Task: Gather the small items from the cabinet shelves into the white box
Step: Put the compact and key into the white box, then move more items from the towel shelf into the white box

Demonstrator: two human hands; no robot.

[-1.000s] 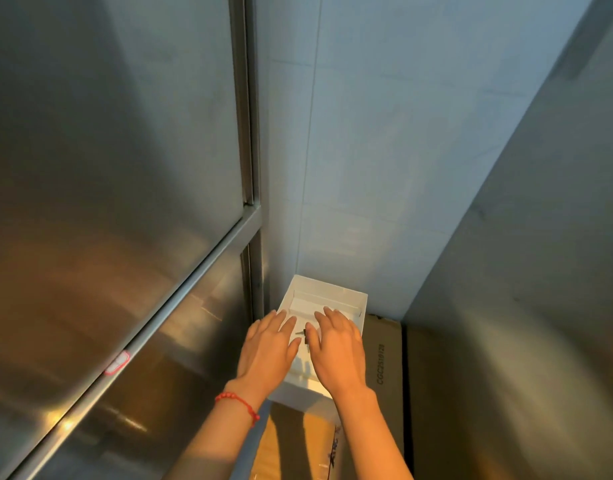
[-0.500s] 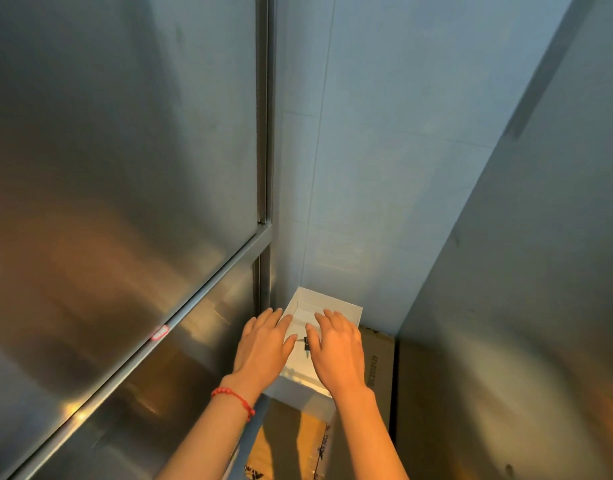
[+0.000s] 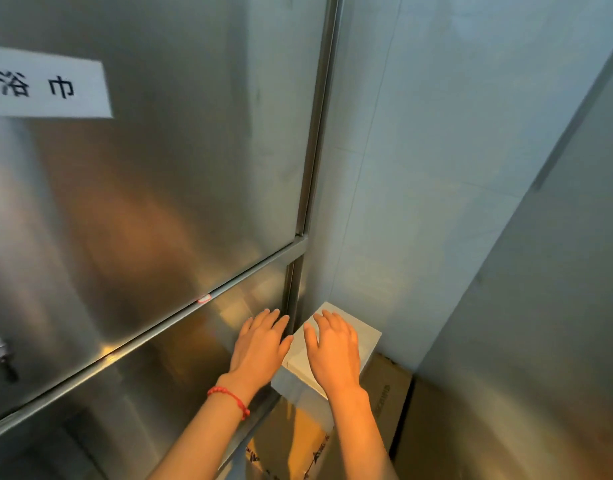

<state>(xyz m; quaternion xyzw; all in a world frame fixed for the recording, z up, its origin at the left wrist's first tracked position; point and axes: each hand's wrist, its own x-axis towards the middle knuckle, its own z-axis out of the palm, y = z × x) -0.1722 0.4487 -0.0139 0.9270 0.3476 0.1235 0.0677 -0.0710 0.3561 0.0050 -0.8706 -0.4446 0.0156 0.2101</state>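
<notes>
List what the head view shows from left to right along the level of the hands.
Steel cabinet door → left hand with red string bracelet → white box under the flat right hand → brown cardboard carton → grey panel.

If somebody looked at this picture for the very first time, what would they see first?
Probably the two hands low in the middle: the right hand lies flat on the white box, and the left hand, with a red bracelet on its wrist, hovers beside it. Next, the big shiny metal cabinet filling the left side, with a white paper label at the upper left.
</notes>
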